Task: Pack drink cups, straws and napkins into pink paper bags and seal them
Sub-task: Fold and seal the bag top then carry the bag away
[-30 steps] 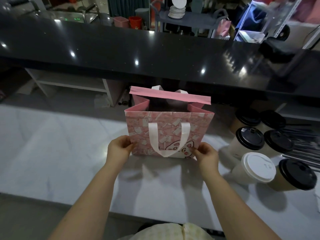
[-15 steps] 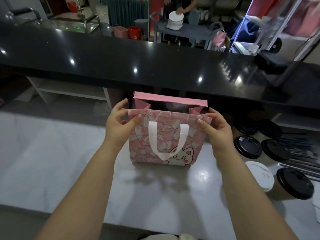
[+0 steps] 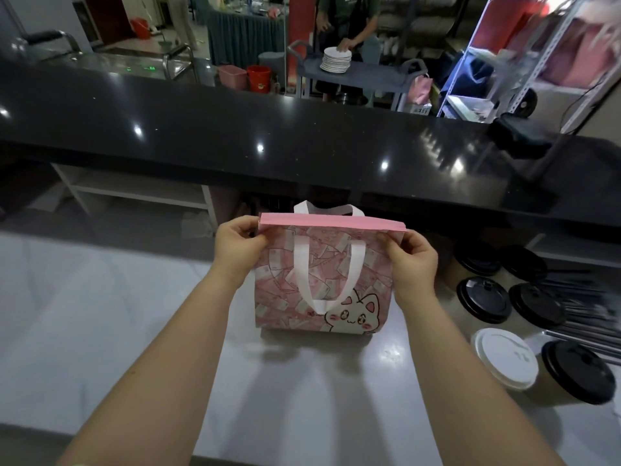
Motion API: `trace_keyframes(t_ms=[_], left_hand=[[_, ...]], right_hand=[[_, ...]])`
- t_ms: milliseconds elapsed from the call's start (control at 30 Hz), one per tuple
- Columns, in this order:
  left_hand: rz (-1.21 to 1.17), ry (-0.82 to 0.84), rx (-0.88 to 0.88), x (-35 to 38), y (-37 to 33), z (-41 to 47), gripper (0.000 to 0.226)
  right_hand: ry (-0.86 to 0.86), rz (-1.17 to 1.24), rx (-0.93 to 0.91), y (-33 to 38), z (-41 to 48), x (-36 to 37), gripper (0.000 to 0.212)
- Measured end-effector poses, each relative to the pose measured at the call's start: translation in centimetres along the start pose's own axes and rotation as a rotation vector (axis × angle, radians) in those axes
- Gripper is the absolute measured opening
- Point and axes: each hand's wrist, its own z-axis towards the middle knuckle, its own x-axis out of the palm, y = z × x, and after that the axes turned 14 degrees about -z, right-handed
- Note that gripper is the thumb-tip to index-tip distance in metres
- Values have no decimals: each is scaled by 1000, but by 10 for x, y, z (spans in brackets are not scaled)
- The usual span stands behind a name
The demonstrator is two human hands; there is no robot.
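A pink paper bag (image 3: 322, 284) with a cat print and white ribbon handles stands upright on the white counter (image 3: 100, 314). Its top edges are pressed together under a folded plain pink strip. My left hand (image 3: 237, 245) pinches the bag's top left corner. My right hand (image 3: 410, 264) pinches the top right corner. To the right stand several paper cups with black lids (image 3: 484, 299) and one with a white lid (image 3: 505, 358). Dark straws (image 3: 584, 297) lie beyond them at the right edge. What the bag holds is hidden.
A long black raised counter (image 3: 302, 139) runs across behind the bag. White shelving (image 3: 134, 190) sits below it at the left. Beyond the counter a person handles a stack of white plates (image 3: 336, 59) on a grey cart.
My hands rose from the bag's lower corners to its top corners. The open mouth of the bag has been closed, with the pink strip folded over along the top.
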Motion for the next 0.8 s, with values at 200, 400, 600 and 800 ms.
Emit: trace_keyframes(t_ms=[200,400,600,800], left_hand=[[-63,-94,45,-9,1,-19,17],[-83,-74,27,-21,3,-32,40],[-5,163,111,-24,-14,-29,54],[261,175,199,-27,-16,-28,41]], right_hand=[[-18,77,1,-2,-7,-4,17],[-58,-7,-50,-12,-20,-1,36],[-36,-183,-304,-7,-21,-5,58],[154,-490,-600,-4,-15,-28,45]])
